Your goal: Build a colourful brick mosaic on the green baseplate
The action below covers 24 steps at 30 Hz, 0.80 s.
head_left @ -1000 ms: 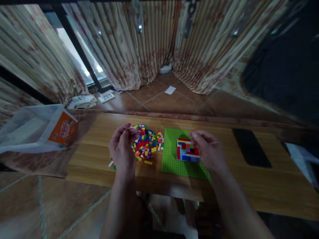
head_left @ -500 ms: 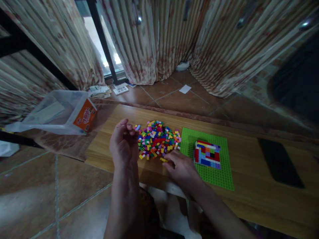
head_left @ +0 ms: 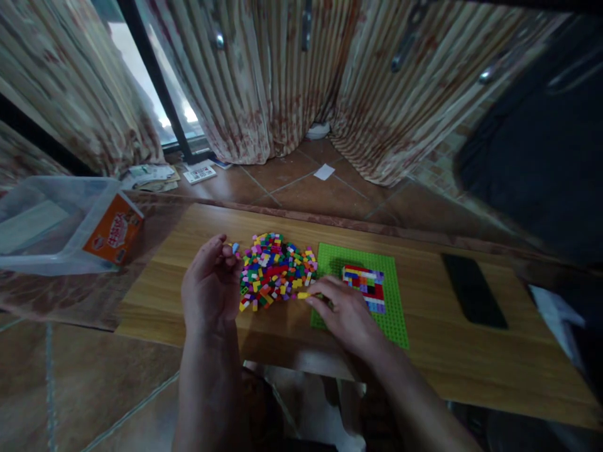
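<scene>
Between the thumb and fingers of my right hand [head_left: 346, 311] a small yellow toy brick [head_left: 303, 295] is pinched, just above the near right side of a pile of mixed toy bricks [head_left: 271, 270]. My left hand [head_left: 211, 279] is raised at the pile's left side, palm turned up and fingers loosely curled, with a gap to the thumb; I see nothing in it. To the right lies a green baseplate [head_left: 393, 326], partly behind my right hand. On it stands a multicoloured block of joined bricks [head_left: 365, 285], its near left corner hidden by that hand.
Everything rests on a long wooden tabletop [head_left: 426, 370]. A dark flat slab [head_left: 473, 292] lies on its right part. A clear plastic bin [head_left: 61, 263] with an orange label is at the left. Curtains [head_left: 282, 81] hang beyond, and papers [head_left: 151, 176] lie on the floor side.
The view has swung right, so things appear shifted left. My right hand has moved toward the baseplate with the yellow brick still pinched. My left hand keeps its curled pose beside the pile.
</scene>
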Motion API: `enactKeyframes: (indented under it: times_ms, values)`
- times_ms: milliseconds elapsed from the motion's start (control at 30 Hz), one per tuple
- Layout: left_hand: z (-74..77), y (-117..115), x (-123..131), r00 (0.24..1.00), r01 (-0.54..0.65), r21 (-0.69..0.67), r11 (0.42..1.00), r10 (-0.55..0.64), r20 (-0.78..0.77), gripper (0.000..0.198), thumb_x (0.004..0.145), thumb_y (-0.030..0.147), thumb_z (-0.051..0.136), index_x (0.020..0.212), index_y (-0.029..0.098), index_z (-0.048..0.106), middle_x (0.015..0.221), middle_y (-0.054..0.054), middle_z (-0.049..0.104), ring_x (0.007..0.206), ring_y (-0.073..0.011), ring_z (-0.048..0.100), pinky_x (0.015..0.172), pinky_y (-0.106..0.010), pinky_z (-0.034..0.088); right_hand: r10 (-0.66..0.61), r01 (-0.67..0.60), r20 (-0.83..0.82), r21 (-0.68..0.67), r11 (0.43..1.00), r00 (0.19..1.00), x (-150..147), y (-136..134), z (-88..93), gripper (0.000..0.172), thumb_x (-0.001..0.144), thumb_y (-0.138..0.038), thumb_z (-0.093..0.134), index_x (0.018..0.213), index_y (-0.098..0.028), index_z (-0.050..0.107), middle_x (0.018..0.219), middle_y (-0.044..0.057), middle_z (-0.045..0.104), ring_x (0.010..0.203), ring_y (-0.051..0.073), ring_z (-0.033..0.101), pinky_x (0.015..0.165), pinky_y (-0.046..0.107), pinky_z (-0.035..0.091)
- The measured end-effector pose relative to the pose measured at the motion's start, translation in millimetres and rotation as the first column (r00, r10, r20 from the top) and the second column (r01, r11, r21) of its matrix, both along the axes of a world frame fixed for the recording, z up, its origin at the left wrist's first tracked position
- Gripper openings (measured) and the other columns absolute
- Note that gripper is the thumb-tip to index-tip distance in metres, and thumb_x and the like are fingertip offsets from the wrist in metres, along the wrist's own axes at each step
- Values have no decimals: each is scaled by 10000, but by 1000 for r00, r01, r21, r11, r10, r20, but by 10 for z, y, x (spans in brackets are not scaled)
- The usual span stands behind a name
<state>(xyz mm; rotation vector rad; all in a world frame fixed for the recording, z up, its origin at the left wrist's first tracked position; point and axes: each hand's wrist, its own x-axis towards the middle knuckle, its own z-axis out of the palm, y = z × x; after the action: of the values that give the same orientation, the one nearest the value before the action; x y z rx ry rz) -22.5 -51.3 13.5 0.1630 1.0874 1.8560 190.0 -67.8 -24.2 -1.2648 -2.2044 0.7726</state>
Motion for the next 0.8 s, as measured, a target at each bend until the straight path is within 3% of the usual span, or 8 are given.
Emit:
enactKeyframes:
  times_ms: [233, 367, 800]
  values:
    - [-16, 34, 92, 998, 51, -15, 999, -51, -27, 96, 681, 153, 676, 764, 131, 634, 577, 49, 549, 471, -30, 490, 501, -140, 460, -314, 316, -38, 49, 947, 949, 721, 205, 118, 127, 869, -315, 572, 832, -251, 674, 859, 26, 660, 774, 183, 619, 706, 310, 470]
    - [-23, 53, 133, 997, 64, -17, 998, -65, -31, 92, 671, 155, 686, 750, 135, 641, 571, 47, 548, 473, -26, 487, 496, -124, 458, -374, 375, -23, 75, 924, 927, 961, 232, 98, 139, 855, -320, 569, 832, -244, 682, 851, 31, 667, 759, 187, 624, 691, 319, 478]
    - [-48, 88, 224, 995, 99, -7, 995, -99, -24, 46, 697, 128, 665, 743, 125, 667, 567, 31, 557, 484, -29, 510, 485, -104, 459, -392, 391, 37, 45, 919, 919, 927, 279, -66, 136, 815, -289, 583, 791, -261, 714, 835, 34, 690, 758, 198, 637, 725, 344, 480]
